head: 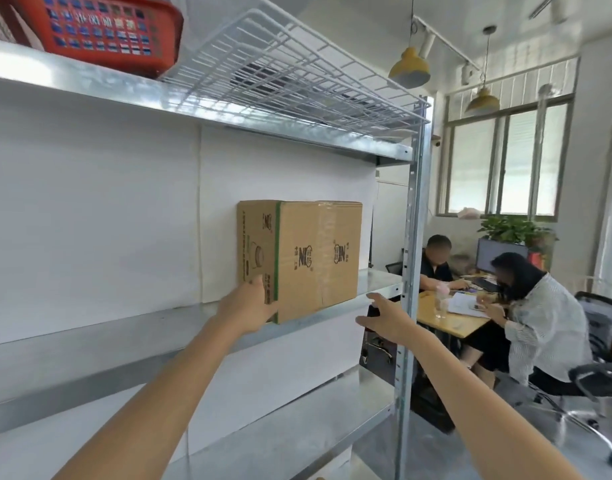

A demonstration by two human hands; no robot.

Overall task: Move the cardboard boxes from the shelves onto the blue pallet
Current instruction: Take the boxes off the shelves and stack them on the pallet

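One cardboard box point(315, 258) with black logos and a green stripe stands upright on the middle metal shelf point(159, 327), near its right end. My left hand point(250, 303) touches the box's lower left corner, fingers laid against its left face. My right hand point(384, 317) hovers with spread fingers just right of the box, below its bottom right corner, apart from it. The blue pallet is out of view.
The rack's steel upright post point(410, 271) stands just right of my right hand. Above, a red plastic basket point(100, 29) and a white wire rack point(280, 71) sit on the top shelf. Two people sit at a desk point(450, 322) beyond the rack.
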